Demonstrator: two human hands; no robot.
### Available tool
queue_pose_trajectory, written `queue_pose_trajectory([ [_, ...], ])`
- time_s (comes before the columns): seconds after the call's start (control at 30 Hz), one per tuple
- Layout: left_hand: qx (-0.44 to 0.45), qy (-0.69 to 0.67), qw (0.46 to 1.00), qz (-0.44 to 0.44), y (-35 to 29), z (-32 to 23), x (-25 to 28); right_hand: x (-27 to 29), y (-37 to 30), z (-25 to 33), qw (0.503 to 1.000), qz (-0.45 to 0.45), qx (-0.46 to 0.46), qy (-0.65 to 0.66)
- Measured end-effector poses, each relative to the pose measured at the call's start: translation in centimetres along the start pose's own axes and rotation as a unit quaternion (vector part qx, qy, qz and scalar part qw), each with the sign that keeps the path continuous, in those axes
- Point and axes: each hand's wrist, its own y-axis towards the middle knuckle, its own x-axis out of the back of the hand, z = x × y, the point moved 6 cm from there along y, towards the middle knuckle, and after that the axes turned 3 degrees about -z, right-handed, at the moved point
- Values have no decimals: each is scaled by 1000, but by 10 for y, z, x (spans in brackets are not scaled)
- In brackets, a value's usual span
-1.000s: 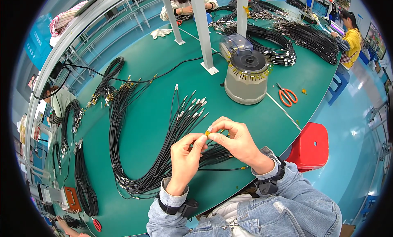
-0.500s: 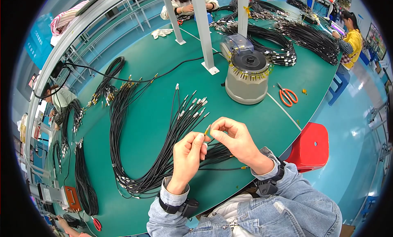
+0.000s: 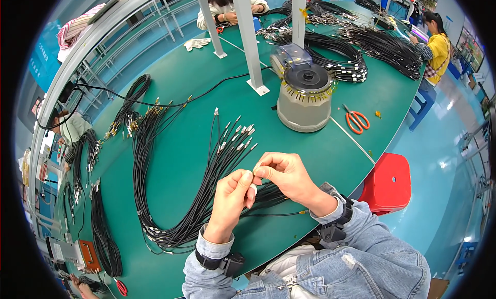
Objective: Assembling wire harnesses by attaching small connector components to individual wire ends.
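Note:
My left hand (image 3: 231, 195) is closed in a pinch on a thin cable end, now mostly covered by the fingers. Thumb and forefinger of my right hand (image 3: 288, 179) meet its fingertips, pinching a bit of yellow tape round that end. A small white piece (image 3: 253, 188) shows beside the left fingers. Below both hands, a bundle of black cables (image 3: 201, 211) with white-tagged ends curves across the green table (image 3: 181, 180). Beyond the hands stands a round tape dispenser (image 3: 305, 100), with short yellow strips around its rim.
Orange-handled scissors (image 3: 356, 120) lie right of the dispenser. Grey metal posts (image 3: 247, 46) rise from the table. More cable bundles (image 3: 105, 232) lie left and at the back. A red stool (image 3: 387, 182) stands by the table's right edge. Other people work around the table.
My fingertips have closed together over the cable end, covering the yellow tape that showed between them. The whole view has shifted slightly.

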Motion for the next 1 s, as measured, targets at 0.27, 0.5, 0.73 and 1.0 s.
queue_pose_trajectory([
  [0.27,-180,311,933,35,12,12,-7,62,2,58,965,-132,77,-212],
  [0.5,-223,487,844,39,12,24,-13,182,63,152,852,-242,132,-444],
  [0.73,-199,442,872,-65,28,6,28,229,113,152,810,-178,-101,-549],
  [1.0,-173,442,861,-181,35,-3,77,239,121,155,824,-129,-115,-540],
])
